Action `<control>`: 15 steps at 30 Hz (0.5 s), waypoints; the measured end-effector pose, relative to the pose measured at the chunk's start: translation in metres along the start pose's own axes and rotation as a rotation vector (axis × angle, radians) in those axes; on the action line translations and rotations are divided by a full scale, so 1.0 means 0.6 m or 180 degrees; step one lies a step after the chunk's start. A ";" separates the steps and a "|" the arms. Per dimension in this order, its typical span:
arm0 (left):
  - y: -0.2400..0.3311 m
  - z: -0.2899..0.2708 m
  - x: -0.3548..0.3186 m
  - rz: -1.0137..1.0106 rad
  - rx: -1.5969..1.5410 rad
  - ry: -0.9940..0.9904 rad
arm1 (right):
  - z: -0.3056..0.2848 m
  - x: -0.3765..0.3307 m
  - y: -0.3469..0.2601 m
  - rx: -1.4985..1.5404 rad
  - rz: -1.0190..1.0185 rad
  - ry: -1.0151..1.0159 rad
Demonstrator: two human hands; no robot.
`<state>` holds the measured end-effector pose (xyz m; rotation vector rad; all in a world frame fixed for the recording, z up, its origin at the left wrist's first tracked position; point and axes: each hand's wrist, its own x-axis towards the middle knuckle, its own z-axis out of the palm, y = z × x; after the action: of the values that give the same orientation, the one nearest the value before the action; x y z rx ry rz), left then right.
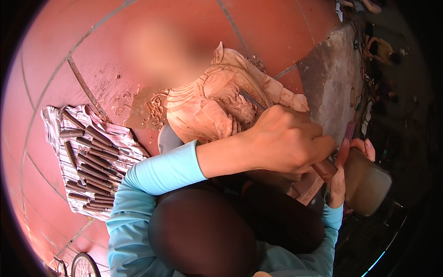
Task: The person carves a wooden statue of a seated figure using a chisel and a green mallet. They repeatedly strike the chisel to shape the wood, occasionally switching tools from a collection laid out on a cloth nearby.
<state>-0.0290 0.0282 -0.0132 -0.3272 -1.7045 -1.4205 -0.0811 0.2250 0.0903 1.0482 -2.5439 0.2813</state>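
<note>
A pale wooden figure carving (198, 111) with cut folds lies tilted in front of me, its upper end blurred out. My left hand (293, 141) reaches across it, closed in a fist round a chisel (326, 170). The chisel's dark handle end sticks out below the fist, and its thin metal blade slants up to the carved folds. Farther right, my right hand (340, 173) is closed round a mallet with a blocky wooden head (368, 182). The mallet head is close to the chisel's butt; I cannot tell whether they touch.
At left, several dark-handled chisels (94, 159) lie on a striped cloth (55, 124) on the red tiled floor (41, 78). Wood shavings (156, 105) lie beside the carving. A grey concrete strip (330, 69) runs at right. A bicycle wheel (85, 266) shows at lower left.
</note>
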 end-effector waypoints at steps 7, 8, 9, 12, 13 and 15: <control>-0.004 0.000 0.001 -0.0092 0.0074 0.0056 | 0.022 0.008 0.008 -0.0170 -0.0387 0.0130; -0.004 -0.001 0.004 -0.0056 0.0118 0.0045 | 0.001 0.015 0.010 -0.0602 -0.0476 -0.0129; -0.004 -0.001 0.002 -0.0052 0.0175 0.0026 | 0.005 0.011 0.003 -0.0006 -0.0278 0.0132; 0.001 0.000 0.001 -0.0104 0.0269 0.0008 | 0.022 0.007 0.000 0.1304 -0.0209 0.0730; 0.002 0.000 0.003 -0.0119 0.0290 0.0014 | 0.025 0.007 0.001 0.1302 -0.0282 0.0747; -0.008 0.005 0.003 -0.0016 0.0290 0.0095 | 0.022 0.006 0.011 0.0339 -0.0431 0.0186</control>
<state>-0.0349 0.0286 -0.0149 -0.2503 -1.7406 -1.3400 -0.0918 0.2231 0.0793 1.2272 -2.4157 0.4077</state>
